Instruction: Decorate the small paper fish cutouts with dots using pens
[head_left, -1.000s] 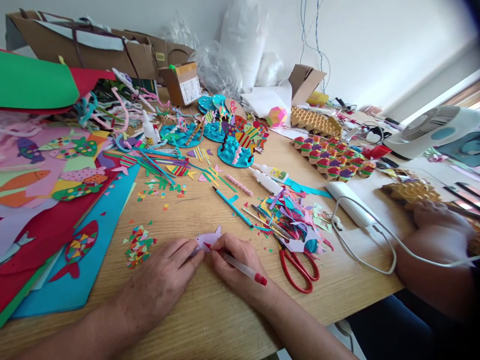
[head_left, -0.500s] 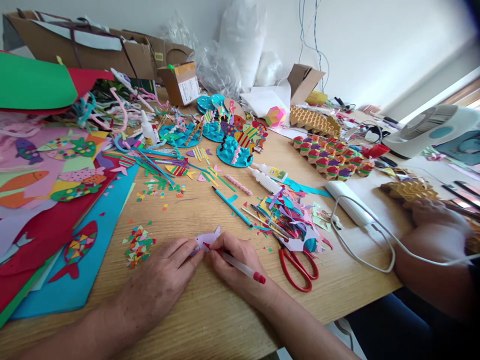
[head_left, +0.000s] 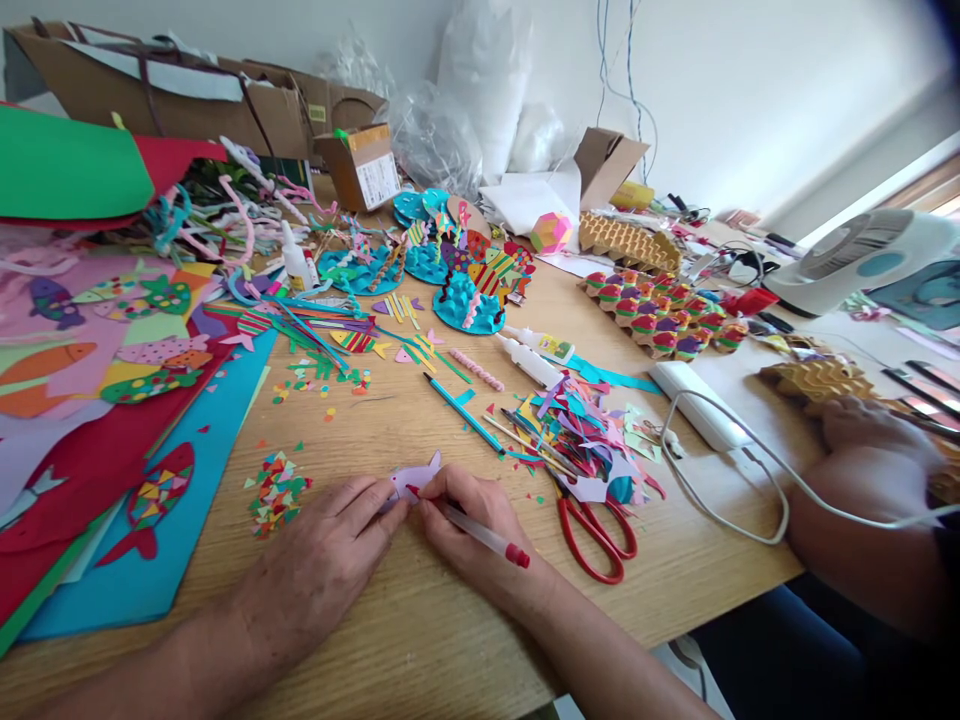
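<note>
A small lilac paper fish (head_left: 416, 478) lies on the wooden table between my hands, its tail pointing up and away. My left hand (head_left: 337, 535) pins the head end of the fish with its fingertips. In my right hand (head_left: 469, 520) is a red pen (head_left: 487, 540) with a clear barrel, its tip at the fish's body; the fingers hide the exact point of contact. Left of my hands is a pile of tiny coloured paper bits (head_left: 277, 492). Red-handled scissors (head_left: 598, 540) rest to the right, their blades partly under paper scraps (head_left: 592, 430).
Coloured sheets (head_left: 180, 560) with paper fish fill the left side. Glue bottles (head_left: 529, 360), a blue pen (head_left: 465, 412) and blue painted bases (head_left: 469, 310) lie ahead. At right are a white power strip (head_left: 701, 408), its cable, painted egg cartons (head_left: 660, 318) and another person's arm (head_left: 862, 500).
Hardly anything differs. The red pen and my right hand have shifted very slightly, while my left hand stays on the paper fish.
</note>
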